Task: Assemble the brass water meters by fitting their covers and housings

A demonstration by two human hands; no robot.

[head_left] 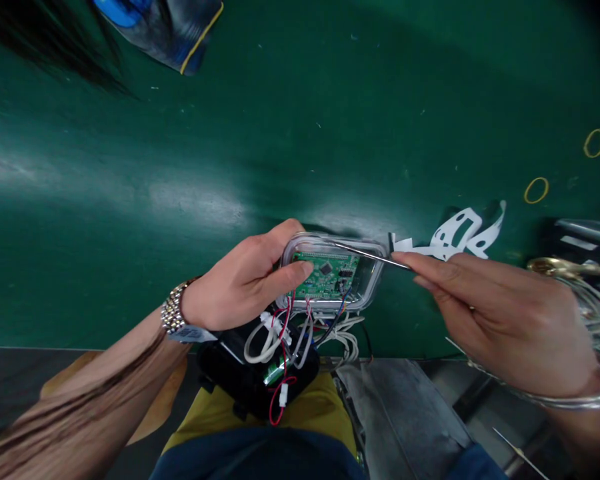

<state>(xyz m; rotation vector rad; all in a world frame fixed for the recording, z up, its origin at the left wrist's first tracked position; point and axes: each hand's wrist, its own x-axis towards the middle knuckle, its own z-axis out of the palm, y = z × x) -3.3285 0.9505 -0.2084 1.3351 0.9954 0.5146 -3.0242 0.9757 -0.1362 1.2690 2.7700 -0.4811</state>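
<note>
My left hand (245, 283) grips the left end of a clear plastic cover (373, 287), its thumb pressing on the green circuit board (320, 270) inside. Between the thumb and fingers of my right hand (505, 313) is a thin metal rod-like tool (375, 257); its tip reaches over the cover's far rim, near the board. Whether the tip touches anything I cannot tell. Red, blue and white wires (305, 340) run from the board down to a black housing (250, 380) at the table's near edge, above my lap.
White cut-out strips (455, 237) lie just beyond my right hand. Two yellow rubber bands (536, 191) rest farther right. A dark device (587, 240) and bundled cables (595, 313) sit at the right edge. A dark blue glove (180, 33) lies at the far left on the green table (300, 147).
</note>
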